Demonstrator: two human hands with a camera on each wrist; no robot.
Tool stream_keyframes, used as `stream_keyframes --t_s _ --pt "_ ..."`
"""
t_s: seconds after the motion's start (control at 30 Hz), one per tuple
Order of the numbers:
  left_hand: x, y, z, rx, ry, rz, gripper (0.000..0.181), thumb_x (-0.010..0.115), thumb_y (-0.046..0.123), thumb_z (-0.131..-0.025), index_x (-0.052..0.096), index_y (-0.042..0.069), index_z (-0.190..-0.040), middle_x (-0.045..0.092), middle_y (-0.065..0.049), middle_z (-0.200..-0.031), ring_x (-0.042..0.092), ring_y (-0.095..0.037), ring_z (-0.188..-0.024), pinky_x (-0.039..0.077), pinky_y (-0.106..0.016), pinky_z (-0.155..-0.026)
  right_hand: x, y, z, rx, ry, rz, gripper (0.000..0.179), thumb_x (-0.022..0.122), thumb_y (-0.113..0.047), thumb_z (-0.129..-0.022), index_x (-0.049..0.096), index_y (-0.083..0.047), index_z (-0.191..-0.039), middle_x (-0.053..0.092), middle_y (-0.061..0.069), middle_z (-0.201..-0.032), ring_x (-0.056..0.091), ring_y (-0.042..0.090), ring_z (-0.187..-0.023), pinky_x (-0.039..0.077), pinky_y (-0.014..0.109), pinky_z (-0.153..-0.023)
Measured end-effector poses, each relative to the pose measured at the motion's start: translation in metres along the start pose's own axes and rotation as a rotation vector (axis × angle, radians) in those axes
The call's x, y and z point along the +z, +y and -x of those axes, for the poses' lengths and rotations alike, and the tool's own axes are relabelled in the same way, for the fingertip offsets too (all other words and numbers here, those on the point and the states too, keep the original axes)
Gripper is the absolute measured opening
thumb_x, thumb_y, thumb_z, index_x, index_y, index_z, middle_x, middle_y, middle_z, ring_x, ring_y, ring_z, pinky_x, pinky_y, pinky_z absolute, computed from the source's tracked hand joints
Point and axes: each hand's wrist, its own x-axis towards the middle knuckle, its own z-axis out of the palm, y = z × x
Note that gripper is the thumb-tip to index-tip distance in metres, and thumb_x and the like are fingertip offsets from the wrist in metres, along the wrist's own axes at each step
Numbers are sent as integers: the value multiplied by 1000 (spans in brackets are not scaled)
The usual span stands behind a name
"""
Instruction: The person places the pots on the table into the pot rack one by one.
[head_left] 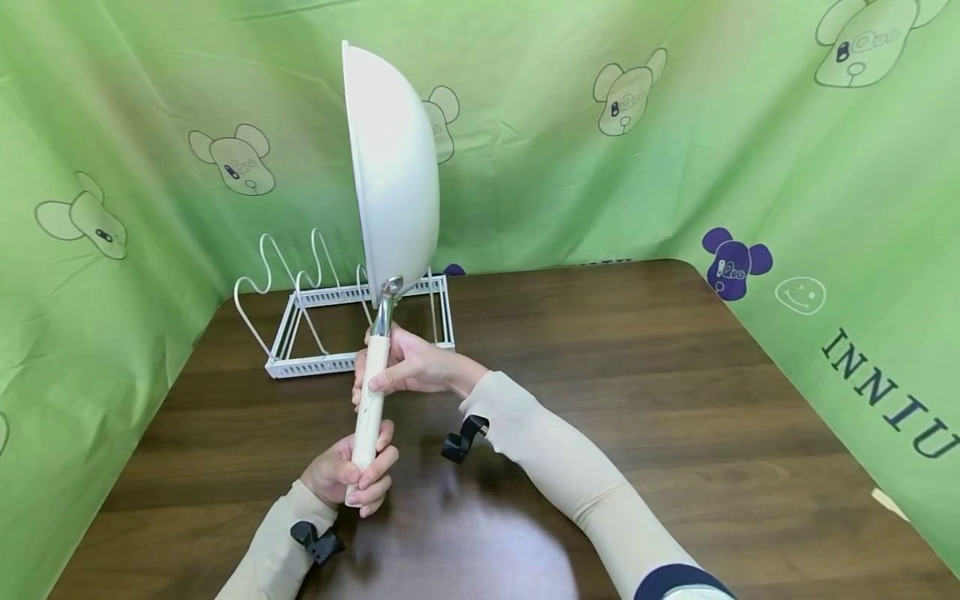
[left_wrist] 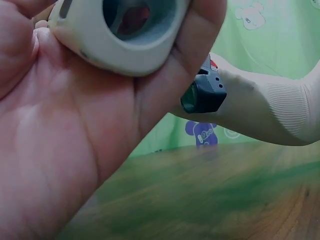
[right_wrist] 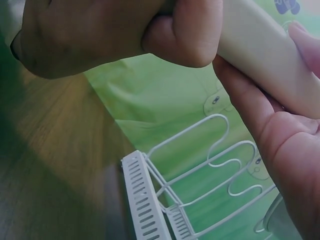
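Observation:
A white deep frying pan [head_left: 397,167] is held up on its side, its rim facing left and its round base facing right. Its cream handle [head_left: 370,417] slants down toward me from a shiny metal neck. My left hand [head_left: 352,473] grips the handle near its lower end, fingers curled round it. Higher up, just below the neck, my right hand [head_left: 408,362] holds the same handle with its thumb across it. The hollow handle end [left_wrist: 135,65] shows close up in the left wrist view. Behind the pan stands a white wire pan rack [head_left: 307,365], partly hidden by pan and hand.
The rack sits at the back left of the brown wooden table [head_left: 600,375], its curved wire dividers [head_left: 266,267] standing up. A green printed cloth [head_left: 540,167] hangs behind and along both sides. Black wrist mounts [head_left: 463,440] stick out from both sleeves.

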Motion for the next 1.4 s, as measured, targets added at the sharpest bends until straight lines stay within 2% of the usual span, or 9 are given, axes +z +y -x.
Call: stream_keyframes --t_s 0.1,0.23,0.4,0.53,0.97,1.17,1.4 --pt "0 -1 -1 12 -4 9 26 54 13 -100 33 13 -115 33 -4 -73 32 -19 -44 39 -29 -44 -1 1 -1 4 8 -3 41 34 28 -83 33 -5 -107 63 9 -92 70 26 -86 59 40 -82" --pt "0 -2 -1 23 -18 27 26 54 13 -100 33 14 -116 32 -3 -72 32 -18 -44 40 -27 -46 -1 3 -2 0 5 -14 40 35 27 -83 35 -6 -106 64 9 -92 70 26 -86 59 39 -82" --pt "-1 -4 1 31 -20 72 27 54 13 -101 34 14 -119 31 -2 -73 31 -16 -45 48 -19 -62 -4 8 -2 -2 -2 -38 38 35 26 -83 37 -7 -103 65 9 -93 70 25 -87 59 38 -82" --pt "-3 -9 3 25 -8 106 27 54 12 -100 35 14 -119 30 -2 -73 31 -15 -47 51 -18 -73 -10 15 0 13 2 -56 37 33 25 -84 40 -7 -99 66 8 -92 70 24 -87 59 35 -80" --pt "-10 -17 9 32 15 160 30 55 12 -100 36 16 -122 30 0 -75 31 -12 -51 51 -19 -77 -19 24 2 51 38 -54 33 35 23 -84 44 -5 -99 66 7 -91 70 23 -87 59 33 -76" --pt "-9 -19 9 32 22 182 29 56 12 -100 36 15 -121 29 0 -74 32 -11 -53 51 -20 -78 -20 26 3 67 47 -56 32 36 21 -85 54 -4 -96 67 8 -90 70 22 -86 58 31 -74" --pt "-7 -22 9 34 41 190 30 55 12 -100 36 16 -122 29 1 -75 33 -10 -55 52 -20 -79 -21 30 5 85 78 -66 31 36 21 -85 52 -2 -98 67 8 -89 70 22 -85 58 31 -74"
